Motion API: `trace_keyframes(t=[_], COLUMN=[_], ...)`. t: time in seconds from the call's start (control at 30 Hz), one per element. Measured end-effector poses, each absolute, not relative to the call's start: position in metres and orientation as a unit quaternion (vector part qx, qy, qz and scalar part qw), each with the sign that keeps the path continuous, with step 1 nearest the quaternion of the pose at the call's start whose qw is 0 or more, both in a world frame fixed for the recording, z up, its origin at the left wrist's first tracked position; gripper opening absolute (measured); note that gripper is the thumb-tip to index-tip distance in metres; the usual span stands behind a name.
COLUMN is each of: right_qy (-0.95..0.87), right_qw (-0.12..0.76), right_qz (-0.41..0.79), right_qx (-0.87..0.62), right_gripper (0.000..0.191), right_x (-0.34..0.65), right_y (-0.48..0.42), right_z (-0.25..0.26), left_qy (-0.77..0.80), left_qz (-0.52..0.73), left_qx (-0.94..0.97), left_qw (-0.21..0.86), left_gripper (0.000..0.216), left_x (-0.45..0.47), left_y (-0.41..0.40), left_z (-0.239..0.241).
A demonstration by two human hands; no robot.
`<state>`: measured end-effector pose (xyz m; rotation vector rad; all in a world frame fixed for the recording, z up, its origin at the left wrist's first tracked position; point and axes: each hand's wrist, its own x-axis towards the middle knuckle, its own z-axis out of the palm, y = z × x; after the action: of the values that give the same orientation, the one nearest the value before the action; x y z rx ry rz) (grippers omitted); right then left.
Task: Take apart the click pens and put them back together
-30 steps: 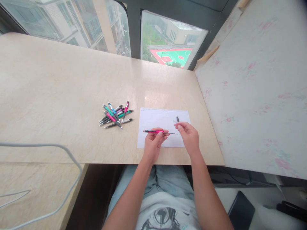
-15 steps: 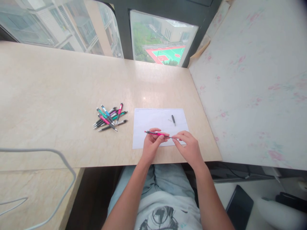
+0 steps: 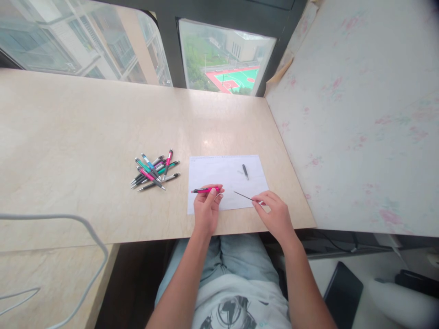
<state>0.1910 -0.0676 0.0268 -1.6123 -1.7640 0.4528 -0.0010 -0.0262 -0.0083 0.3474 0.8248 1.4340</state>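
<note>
My left hand [image 3: 207,208] is closed around a pink pen barrel [image 3: 206,190], whose black clip end points left. Between thumb and fingers, my right hand [image 3: 272,211] pinches a thin dark pen refill [image 3: 243,196]; its free end points left toward the barrel, a gap apart from it. Both hands are over the near part of a white sheet of paper [image 3: 219,171]. A black pen grip section [image 3: 244,172] lies on the sheet's right half, with a small spring-like piece [image 3: 240,172] beside it, too faint to be sure.
Left of the paper, a pile of several pens [image 3: 151,172] in pink, green, blue and silver lies on the desk [image 3: 103,132]. A patterned wall [image 3: 360,137] bounds the right side, windows the back. A grey cable [image 3: 82,220] loops at the lower left.
The refill has come out of the pink barrel. My left hand has moved left with the barrel, while my right hand has shifted slightly right with the refill.
</note>
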Motion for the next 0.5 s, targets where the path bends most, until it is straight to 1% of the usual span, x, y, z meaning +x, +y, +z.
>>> trace_keyframes(t=[0.07,0.17,0.3,0.4,0.5], right_qy=[-0.655,-0.624,-0.611,-0.614,-0.607], right_qw=[0.357,0.350,0.325,0.299,0.267], right_qz=[0.175,0.178,0.166,0.134,0.097], right_qx=[-0.642,-0.675,-0.703,-0.718,-0.742], right_gripper=[0.015,0.017,0.018,0.014,0.015], right_x=[0.192,0.190,0.179,0.167,0.154], right_y=[-0.067,-0.064,-0.052,-0.039,-0.025], right_z=[0.025,0.019,0.010,0.007,0.005], left_qy=[0.359,0.356,0.350,0.347,0.349], left_qz=[0.640,0.630,0.620,0.613,0.606], left_qx=[0.136,0.140,0.137,0.133,0.138], left_qw=[0.665,0.676,0.689,0.697,0.702], left_gripper=[0.019,0.019,0.019,0.020,0.021], left_x=[-0.003,-0.003,-0.003,-0.002,-0.002], left_y=[-0.025,-0.025,-0.026,-0.026,-0.026], left_z=[-0.010,-0.012,-0.013,-0.012,-0.011])
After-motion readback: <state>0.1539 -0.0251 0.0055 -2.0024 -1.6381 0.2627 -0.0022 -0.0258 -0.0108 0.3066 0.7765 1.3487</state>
